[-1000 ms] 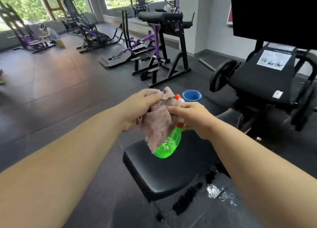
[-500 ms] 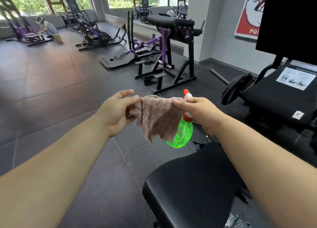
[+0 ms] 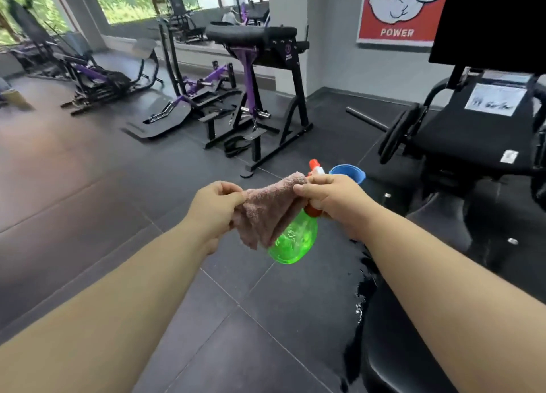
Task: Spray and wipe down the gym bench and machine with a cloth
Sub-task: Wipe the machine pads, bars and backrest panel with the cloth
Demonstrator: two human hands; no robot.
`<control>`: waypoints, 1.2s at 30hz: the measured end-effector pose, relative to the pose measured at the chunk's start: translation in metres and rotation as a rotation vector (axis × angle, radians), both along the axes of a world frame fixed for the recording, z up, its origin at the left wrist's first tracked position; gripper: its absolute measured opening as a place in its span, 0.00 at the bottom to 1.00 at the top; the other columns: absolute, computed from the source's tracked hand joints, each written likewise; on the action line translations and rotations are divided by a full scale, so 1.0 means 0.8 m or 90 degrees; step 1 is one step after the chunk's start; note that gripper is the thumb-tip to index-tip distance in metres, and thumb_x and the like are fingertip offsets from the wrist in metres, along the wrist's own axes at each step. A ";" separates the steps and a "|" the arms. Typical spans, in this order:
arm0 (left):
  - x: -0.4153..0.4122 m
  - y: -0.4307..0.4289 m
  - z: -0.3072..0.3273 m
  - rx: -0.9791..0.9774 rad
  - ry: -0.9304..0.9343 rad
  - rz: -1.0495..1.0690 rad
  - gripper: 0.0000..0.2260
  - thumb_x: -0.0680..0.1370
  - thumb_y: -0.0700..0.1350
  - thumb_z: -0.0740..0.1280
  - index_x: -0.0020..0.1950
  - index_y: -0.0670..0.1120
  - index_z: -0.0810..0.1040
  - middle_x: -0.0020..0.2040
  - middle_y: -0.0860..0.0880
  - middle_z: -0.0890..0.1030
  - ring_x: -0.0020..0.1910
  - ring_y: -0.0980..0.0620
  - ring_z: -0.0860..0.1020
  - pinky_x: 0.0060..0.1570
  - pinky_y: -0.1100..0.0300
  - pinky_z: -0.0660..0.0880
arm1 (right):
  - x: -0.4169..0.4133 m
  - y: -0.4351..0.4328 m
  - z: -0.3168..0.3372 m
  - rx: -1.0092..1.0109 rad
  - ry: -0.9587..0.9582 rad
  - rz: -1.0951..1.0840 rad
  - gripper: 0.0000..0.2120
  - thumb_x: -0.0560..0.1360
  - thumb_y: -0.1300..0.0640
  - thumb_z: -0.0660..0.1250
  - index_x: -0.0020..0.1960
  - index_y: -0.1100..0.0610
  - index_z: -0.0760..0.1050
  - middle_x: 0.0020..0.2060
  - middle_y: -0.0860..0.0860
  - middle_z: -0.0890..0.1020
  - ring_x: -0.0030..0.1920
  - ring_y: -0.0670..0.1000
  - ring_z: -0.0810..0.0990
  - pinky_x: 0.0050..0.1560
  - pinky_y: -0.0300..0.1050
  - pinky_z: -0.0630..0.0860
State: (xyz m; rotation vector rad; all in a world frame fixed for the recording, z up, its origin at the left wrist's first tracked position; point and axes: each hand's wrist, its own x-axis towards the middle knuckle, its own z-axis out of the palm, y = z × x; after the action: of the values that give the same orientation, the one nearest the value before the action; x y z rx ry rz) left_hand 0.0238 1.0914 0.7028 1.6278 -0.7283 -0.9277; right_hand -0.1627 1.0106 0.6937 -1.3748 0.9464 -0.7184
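Head view: both forearms reach forward over the dark tiled floor, and the hands meet at mid-frame. The left hand is closed, knuckles up, its thumb and curled fingers pinching the left end of the pink cloth. The right hand does two jobs. Its thumb and forefinger nip the cloth's right end, and its other fingers wrap the neck of the green spray bottle. The bottle hangs from that hand, its body tilted down and to the left and its orange-and-white nozzle poking up above the knuckles. The cloth is drawn between the two hands and droops in front of the bottle. The bench pad lies at the near right, partly under the right forearm. The black machine stands farther off on the right.

Half a second ago the left forefinger was stretched out straight; it is now curled in with the rest. The hands have drawn closer together, so the cloth spans a shorter gap. The bench pad has slid toward the right edge of the view. A blue cup, hidden before, now shows just beyond the right hand.
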 end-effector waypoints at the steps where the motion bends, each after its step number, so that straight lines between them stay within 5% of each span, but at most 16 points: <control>1: 0.020 -0.015 -0.002 -0.004 0.009 -0.009 0.08 0.78 0.37 0.67 0.42 0.47 0.74 0.36 0.48 0.75 0.26 0.54 0.70 0.32 0.61 0.68 | 0.017 -0.007 -0.003 0.007 0.002 -0.018 0.04 0.75 0.62 0.71 0.45 0.64 0.81 0.39 0.53 0.73 0.37 0.51 0.69 0.45 0.46 0.69; 5: 0.035 -0.058 -0.021 0.001 0.159 -0.182 0.06 0.78 0.36 0.66 0.50 0.47 0.75 0.41 0.46 0.79 0.33 0.52 0.75 0.32 0.60 0.71 | 0.033 -0.030 -0.019 -0.002 0.035 -0.070 0.02 0.75 0.64 0.71 0.45 0.59 0.81 0.40 0.55 0.75 0.38 0.50 0.72 0.38 0.38 0.71; 7: 0.034 -0.083 -0.041 0.055 0.130 -0.281 0.10 0.75 0.34 0.69 0.53 0.47 0.77 0.44 0.45 0.81 0.34 0.51 0.77 0.32 0.60 0.71 | 0.028 -0.050 -0.035 0.008 0.027 -0.116 0.04 0.73 0.64 0.73 0.41 0.58 0.79 0.35 0.51 0.75 0.35 0.47 0.72 0.35 0.36 0.71; 10: 0.026 -0.146 -0.070 0.106 0.004 -0.378 0.13 0.73 0.30 0.68 0.51 0.46 0.80 0.44 0.43 0.82 0.38 0.48 0.78 0.36 0.58 0.75 | 0.009 -0.101 -0.068 0.012 0.040 -0.171 0.09 0.72 0.61 0.75 0.36 0.57 0.77 0.32 0.48 0.74 0.31 0.44 0.71 0.33 0.36 0.71; 14: 0.012 -0.256 -0.100 0.125 -0.311 -0.490 0.11 0.66 0.40 0.68 0.45 0.51 0.84 0.37 0.53 0.82 0.37 0.54 0.78 0.38 0.63 0.74 | -0.011 -0.174 -0.120 0.016 0.102 -0.238 0.08 0.70 0.57 0.77 0.35 0.55 0.79 0.35 0.48 0.76 0.38 0.45 0.72 0.39 0.44 0.70; 17: 0.004 -0.362 -0.127 0.122 -0.502 -0.510 0.04 0.72 0.42 0.69 0.38 0.50 0.81 0.34 0.54 0.79 0.37 0.52 0.75 0.34 0.62 0.70 | -0.028 -0.253 -0.159 0.049 0.114 -0.295 0.11 0.68 0.55 0.78 0.33 0.55 0.78 0.37 0.50 0.77 0.41 0.47 0.72 0.40 0.45 0.68; 19: 0.006 -0.422 -0.146 0.114 -0.564 -0.538 0.10 0.73 0.47 0.69 0.30 0.53 0.77 0.43 0.53 0.81 0.47 0.49 0.76 0.42 0.60 0.72 | -0.037 -0.304 -0.180 0.080 0.119 -0.311 0.13 0.68 0.55 0.79 0.31 0.56 0.77 0.31 0.44 0.77 0.37 0.42 0.71 0.39 0.42 0.67; 20: 0.006 -0.463 -0.162 0.110 -0.582 -0.561 0.13 0.72 0.50 0.69 0.28 0.56 0.75 0.55 0.53 0.80 0.58 0.49 0.74 0.53 0.57 0.72 | -0.040 -0.338 -0.195 0.102 0.122 -0.323 0.14 0.68 0.55 0.79 0.30 0.55 0.76 0.27 0.40 0.75 0.34 0.39 0.70 0.39 0.39 0.66; 22: 0.006 -0.512 -0.173 0.102 -0.659 -0.588 0.10 0.73 0.52 0.68 0.31 0.58 0.76 0.71 0.56 0.71 0.70 0.50 0.67 0.66 0.51 0.66 | -0.039 -0.383 -0.215 0.117 0.149 -0.336 0.14 0.69 0.54 0.78 0.30 0.55 0.77 0.22 0.39 0.72 0.29 0.39 0.69 0.38 0.38 0.66; 25: 0.003 -0.582 -0.191 0.115 -0.674 -0.628 0.06 0.76 0.48 0.65 0.41 0.47 0.75 0.53 0.51 0.82 0.55 0.47 0.77 0.47 0.56 0.71 | -0.035 -0.437 -0.240 0.148 0.147 -0.364 0.11 0.70 0.53 0.77 0.32 0.54 0.80 0.25 0.41 0.72 0.30 0.43 0.68 0.39 0.40 0.66; 27: -0.001 -0.620 -0.203 0.166 -0.654 -0.700 0.04 0.73 0.47 0.66 0.42 0.48 0.74 0.40 0.51 0.81 0.41 0.48 0.77 0.38 0.55 0.72 | -0.032 -0.462 -0.255 0.174 0.141 -0.390 0.10 0.71 0.53 0.77 0.33 0.54 0.80 0.29 0.45 0.73 0.32 0.47 0.69 0.40 0.43 0.67; 31: -0.019 -0.700 -0.251 0.220 -0.745 -0.943 0.09 0.71 0.47 0.68 0.39 0.51 0.68 0.37 0.54 0.77 0.38 0.52 0.73 0.34 0.59 0.68 | -0.020 -0.506 -0.300 0.225 0.180 -0.456 0.06 0.72 0.60 0.73 0.43 0.49 0.81 0.36 0.46 0.78 0.39 0.47 0.75 0.40 0.40 0.70; 33: -0.030 -0.753 -0.286 0.241 -0.666 -0.975 0.08 0.73 0.44 0.66 0.46 0.52 0.68 0.37 0.53 0.76 0.36 0.53 0.73 0.34 0.60 0.67 | -0.014 -0.528 -0.337 0.266 0.182 -0.493 0.23 0.74 0.67 0.66 0.56 0.39 0.78 0.45 0.46 0.77 0.45 0.48 0.76 0.41 0.37 0.72; 36: -0.036 -0.814 -0.336 0.259 -0.528 -0.994 0.19 0.76 0.40 0.61 0.59 0.61 0.63 0.36 0.50 0.76 0.31 0.54 0.73 0.33 0.63 0.70 | -0.003 -0.543 -0.375 0.309 0.184 -0.490 0.43 0.76 0.69 0.59 0.66 0.21 0.55 0.53 0.43 0.77 0.50 0.46 0.78 0.51 0.38 0.75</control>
State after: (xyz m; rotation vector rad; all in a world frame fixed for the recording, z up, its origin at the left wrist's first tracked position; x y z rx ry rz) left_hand -0.0048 0.4400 0.4337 1.5807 -2.7323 -1.4488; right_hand -0.1650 0.5760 0.3936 -0.6664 1.7894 -0.7838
